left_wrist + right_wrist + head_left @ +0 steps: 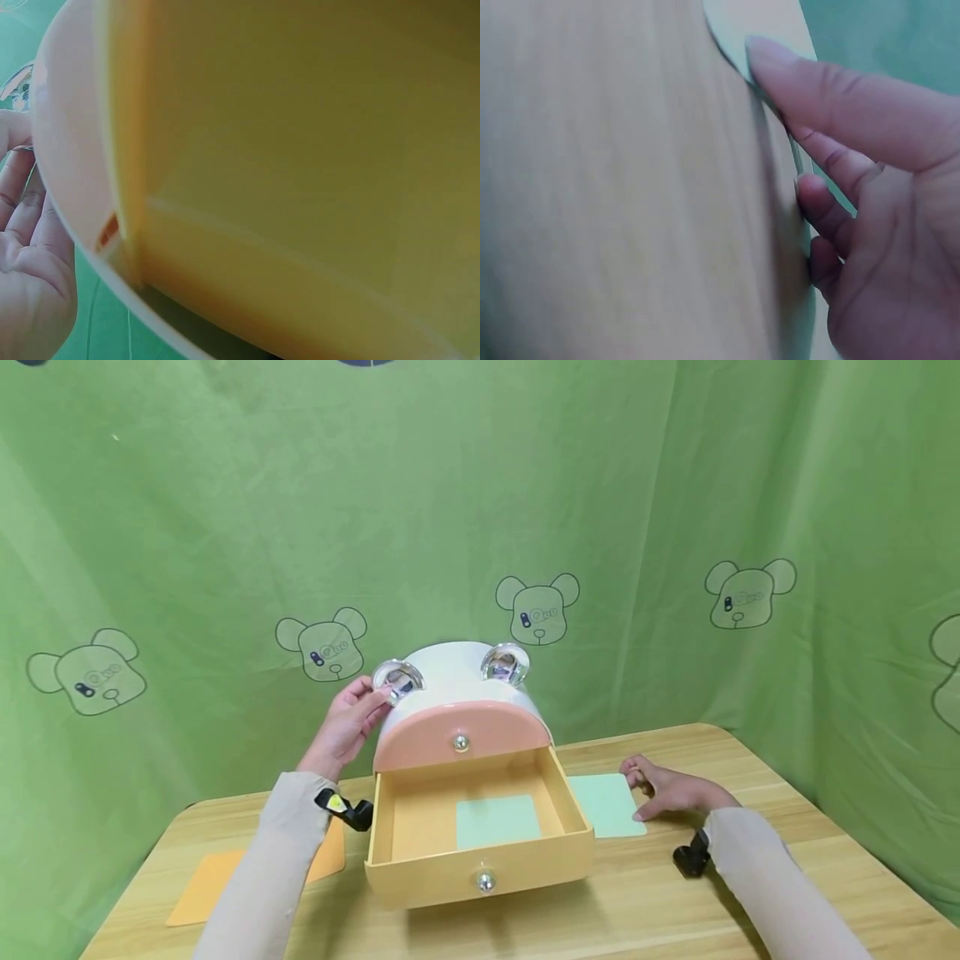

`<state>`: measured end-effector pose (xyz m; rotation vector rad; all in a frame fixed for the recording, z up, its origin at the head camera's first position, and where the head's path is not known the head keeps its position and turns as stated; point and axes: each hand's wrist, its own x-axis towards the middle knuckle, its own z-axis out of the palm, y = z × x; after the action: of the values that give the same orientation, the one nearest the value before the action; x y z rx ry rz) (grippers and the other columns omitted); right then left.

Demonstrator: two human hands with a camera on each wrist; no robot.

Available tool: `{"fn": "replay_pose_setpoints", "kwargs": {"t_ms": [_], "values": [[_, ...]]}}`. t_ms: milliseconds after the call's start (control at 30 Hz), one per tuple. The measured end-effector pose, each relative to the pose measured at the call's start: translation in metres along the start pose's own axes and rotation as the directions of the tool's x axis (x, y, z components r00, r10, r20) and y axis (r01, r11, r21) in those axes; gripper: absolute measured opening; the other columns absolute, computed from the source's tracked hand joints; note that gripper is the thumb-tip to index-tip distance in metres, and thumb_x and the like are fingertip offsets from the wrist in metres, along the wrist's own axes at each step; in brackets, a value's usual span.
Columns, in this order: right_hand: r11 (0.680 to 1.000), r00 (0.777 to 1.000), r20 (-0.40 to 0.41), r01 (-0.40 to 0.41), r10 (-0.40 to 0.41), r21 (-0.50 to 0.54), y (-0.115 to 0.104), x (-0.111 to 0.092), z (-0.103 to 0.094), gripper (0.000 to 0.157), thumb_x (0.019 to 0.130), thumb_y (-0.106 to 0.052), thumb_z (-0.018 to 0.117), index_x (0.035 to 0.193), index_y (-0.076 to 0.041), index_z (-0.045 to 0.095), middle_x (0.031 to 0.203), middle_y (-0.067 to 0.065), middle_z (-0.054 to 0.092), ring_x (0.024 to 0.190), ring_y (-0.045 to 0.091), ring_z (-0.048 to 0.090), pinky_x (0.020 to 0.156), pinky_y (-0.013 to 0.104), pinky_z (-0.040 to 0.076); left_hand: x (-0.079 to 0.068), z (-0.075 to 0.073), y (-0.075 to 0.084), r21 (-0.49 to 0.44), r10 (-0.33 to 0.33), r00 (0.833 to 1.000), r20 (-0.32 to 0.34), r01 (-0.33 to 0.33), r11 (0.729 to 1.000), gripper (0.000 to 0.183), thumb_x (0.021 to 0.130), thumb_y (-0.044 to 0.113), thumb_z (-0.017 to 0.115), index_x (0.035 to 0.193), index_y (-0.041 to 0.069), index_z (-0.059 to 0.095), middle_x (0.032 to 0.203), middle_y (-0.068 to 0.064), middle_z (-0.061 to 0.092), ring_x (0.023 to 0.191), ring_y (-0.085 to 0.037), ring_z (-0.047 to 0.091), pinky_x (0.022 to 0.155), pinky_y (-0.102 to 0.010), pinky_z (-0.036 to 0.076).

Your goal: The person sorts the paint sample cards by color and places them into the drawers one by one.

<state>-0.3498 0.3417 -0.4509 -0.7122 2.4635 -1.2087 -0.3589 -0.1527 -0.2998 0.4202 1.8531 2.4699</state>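
A frog-like drawer box [450, 668] with a white top stands on the table. Its pink upper drawer [420, 739] is closed, while the yellow lower drawer [427, 883] is pulled out, with a pale green sheet [498, 821] lying inside. My left hand [348, 727] pinches the left silver ring-shaped eye [399, 677] between thumb and fingers. To the right of the box, my right hand [667, 789] pinches the edge of another green sheet [606, 806]. In the right wrist view the thumb [817, 90] lies on top of that sheet, with fingers at its edge.
An orange sheet [206, 889] lies on the wooden table [810, 860] at the left, partly behind my left sleeve. A green curtain [637, 485] with bear prints hangs right behind the table. The open drawer juts toward me between my forearms.
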Motion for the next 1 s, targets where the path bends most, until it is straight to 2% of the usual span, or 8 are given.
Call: {"fn": "replay_pose_setpoints", "kwargs": {"t_ms": [167, 300, 433, 567, 700, 900, 1000], "values": [[0.991, 0.996, -0.041, 0.077, -0.073, 0.107, 0.006, -0.004, 0.003, 0.050, 0.086, -0.003, 0.064, 0.117, 0.012, 0.028, 0.089, 0.010, 0.042, 0.085, 0.016, 0.041, 0.070, 0.020, 0.041, 0.000, -0.001, 0.000, 0.009, -0.006, 1.000, 0.006, 0.006, 1.000, 0.010, 0.092, -0.001, 0.053, 0.094, 0.009, 0.054, 0.098, 0.000, 0.064, 0.084, -0.007, 0.064, 0.079, -0.016, 0.055], [0.977, 0.987, -0.089, 0.144, -0.132, 0.156, 0.009, -0.009, 0.006, 0.041, 0.092, 0.000, 0.055, 0.118, 0.015, 0.027, 0.084, 0.006, 0.046, 0.077, 0.010, 0.045, 0.067, 0.020, 0.042, 0.000, -0.001, -0.001, 0.017, 0.005, 1.000, 0.019, -0.005, 1.000, 0.009, 0.092, -0.001, 0.052, 0.094, 0.008, 0.053, 0.099, 0.001, 0.064, 0.084, -0.007, 0.064, 0.079, -0.015, 0.055], [0.972, 0.987, -0.139, 0.107, -0.079, 0.208, 0.006, -0.019, 0.004, 0.040, 0.093, -0.002, 0.054, 0.121, 0.012, 0.028, 0.081, 0.002, 0.048, 0.069, 0.009, 0.047, 0.060, 0.021, 0.045, 0.000, -0.002, -0.002, 0.004, 0.021, 0.999, 0.039, -0.021, 1.000, 0.011, 0.092, -0.002, 0.052, 0.092, 0.009, 0.054, 0.099, 0.000, 0.064, 0.085, -0.007, 0.064, 0.080, -0.016, 0.055], [0.964, 0.983, -0.184, 0.067, -0.019, 0.259, -0.005, -0.033, -0.005, 0.042, 0.094, -0.005, 0.054, 0.124, 0.010, 0.029, 0.084, 0.002, 0.052, 0.072, 0.010, 0.054, 0.064, 0.025, 0.055, 0.001, -0.001, -0.002, -0.002, 0.029, 0.999, 0.043, -0.029, 1.000, 0.012, 0.091, -0.003, 0.052, 0.090, 0.009, 0.054, 0.099, 0.000, 0.064, 0.086, -0.008, 0.064, 0.080, -0.016, 0.055], [0.965, 0.964, -0.267, 0.076, -0.007, 0.250, -0.026, -0.048, -0.018, 0.039, 0.095, -0.006, 0.053, 0.126, 0.008, 0.033, 0.090, 0.003, 0.057, 0.077, 0.010, 0.056, 0.069, 0.027, 0.057, 0.000, -0.001, -0.002, -0.001, 0.027, 0.999, 0.037, -0.027, 1.000, 0.012, 0.091, -0.003, 0.052, 0.089, 0.009, 0.054, 0.099, 0.000, 0.065, 0.086, -0.008, 0.064, 0.080, -0.017, 0.055], [0.959, 0.913, -0.402, 0.048, 0.070, 0.278, -0.076, -0.069, -0.034, 0.031, 0.094, -0.010, 0.056, 0.123, -0.015, 0.049, 0.092, -0.003, 0.060, 0.078, 0.008, 0.056, 0.068, 0.021, 0.056, 0.000, -0.001, -0.002, -0.001, 0.017, 0.999, 0.031, -0.017, 1.000, 0.013, 0.091, -0.004, 0.051, 0.088, 0.009, 0.053, 0.099, 0.000, 0.065, 0.088, -0.009, 0.065, 0.082, -0.017, 0.055], [0.946, 0.905, -0.421, 0.082, 0.061, 0.313, -0.102, -0.075, -0.037, 0.032, 0.094, -0.009, 0.055, 0.125, -0.017, 0.051, 0.094, -0.005, 0.060, 0.085, 0.005, 0.056, 0.075, 0.015, 0.054, 0.001, -0.001, -0.001, 0.004, 0.016, 0.999, 0.031, -0.017, 1.000, 0.012, 0.092, -0.003, 0.051, 0.090, 0.008, 0.052, 0.100, 0.000, 0.065, 0.089, -0.009, 0.064, 0.083, -0.017, 0.055]]}}
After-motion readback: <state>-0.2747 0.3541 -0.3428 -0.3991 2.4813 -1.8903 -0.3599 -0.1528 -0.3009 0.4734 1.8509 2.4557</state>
